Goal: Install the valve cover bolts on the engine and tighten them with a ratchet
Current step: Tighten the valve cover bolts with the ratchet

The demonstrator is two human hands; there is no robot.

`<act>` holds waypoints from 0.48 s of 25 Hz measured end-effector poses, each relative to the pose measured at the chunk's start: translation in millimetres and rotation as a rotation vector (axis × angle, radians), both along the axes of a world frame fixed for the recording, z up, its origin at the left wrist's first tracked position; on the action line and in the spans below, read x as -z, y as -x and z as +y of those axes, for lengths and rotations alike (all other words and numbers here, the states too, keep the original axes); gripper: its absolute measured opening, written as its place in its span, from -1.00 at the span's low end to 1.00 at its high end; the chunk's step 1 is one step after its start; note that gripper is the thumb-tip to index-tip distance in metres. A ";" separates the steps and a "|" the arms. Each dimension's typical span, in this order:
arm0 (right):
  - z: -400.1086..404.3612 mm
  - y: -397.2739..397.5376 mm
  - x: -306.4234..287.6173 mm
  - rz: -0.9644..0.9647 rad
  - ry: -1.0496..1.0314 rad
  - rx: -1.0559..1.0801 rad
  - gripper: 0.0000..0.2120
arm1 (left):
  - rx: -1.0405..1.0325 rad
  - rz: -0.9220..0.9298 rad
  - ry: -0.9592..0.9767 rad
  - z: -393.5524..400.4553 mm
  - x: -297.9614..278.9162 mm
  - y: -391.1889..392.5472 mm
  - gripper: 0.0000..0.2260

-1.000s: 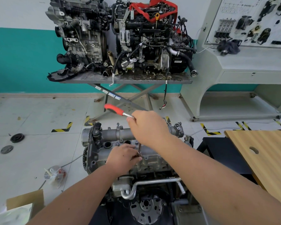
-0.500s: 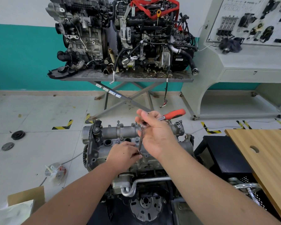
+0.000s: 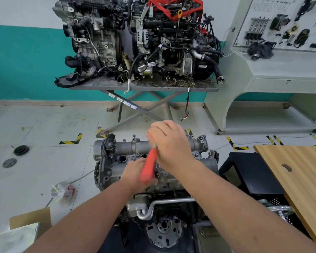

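Engine (image 3: 204,161) at centre, both hands over its top: left hand (image 3: 135,173) at 7 o'clock of right hand (image 3: 171,145), ratchet (image 3: 149,168) btwn them. Two other engines on a stand (image 3: 144,86) at 12. Wooden table (image 3: 303,172) at 3, cardboard box (image 3: 29,218) at 8.

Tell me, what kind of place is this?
Probably a car-mechanic training workshop: an engine being worked on with a ratchet, two more engines on a stand, and a parts display board.
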State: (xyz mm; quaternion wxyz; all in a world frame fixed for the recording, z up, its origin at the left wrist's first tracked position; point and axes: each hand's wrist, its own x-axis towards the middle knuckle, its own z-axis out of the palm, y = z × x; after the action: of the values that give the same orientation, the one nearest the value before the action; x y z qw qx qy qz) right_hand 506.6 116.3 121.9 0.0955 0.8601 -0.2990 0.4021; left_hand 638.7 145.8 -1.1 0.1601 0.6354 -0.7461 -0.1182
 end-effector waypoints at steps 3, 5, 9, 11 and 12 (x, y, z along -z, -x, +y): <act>4.5 -6.5 -15.9 0.276 -0.063 0.152 -0.86 | -0.003 -0.062 -0.047 -0.5 -1.5 0.0 -0.87; 6.1 -9.1 -27.6 0.404 -0.179 0.216 -0.61 | -0.007 -0.062 -0.054 -0.1 -3.0 1.3 -0.89; -1.3 -8.9 -47.4 0.567 -0.328 0.210 -0.66 | -0.018 -0.024 -0.070 0.1 -2.6 0.3 -0.87; -7.6 -8.3 -52.6 0.519 -0.533 0.161 -0.73 | -0.023 -0.009 -0.094 -0.9 -1.0 -0.5 -0.84; -9.5 -7.7 -55.2 0.451 -0.684 0.138 -0.73 | -0.024 0.000 -0.093 -0.6 -0.9 -0.8 -0.81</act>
State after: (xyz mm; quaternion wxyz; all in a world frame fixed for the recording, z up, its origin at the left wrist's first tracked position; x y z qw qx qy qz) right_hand 514.3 106.8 177.1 -0.1061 0.8867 -0.4440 0.0736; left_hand 639.5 145.1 -0.2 0.1320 0.6510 -0.7321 -0.1509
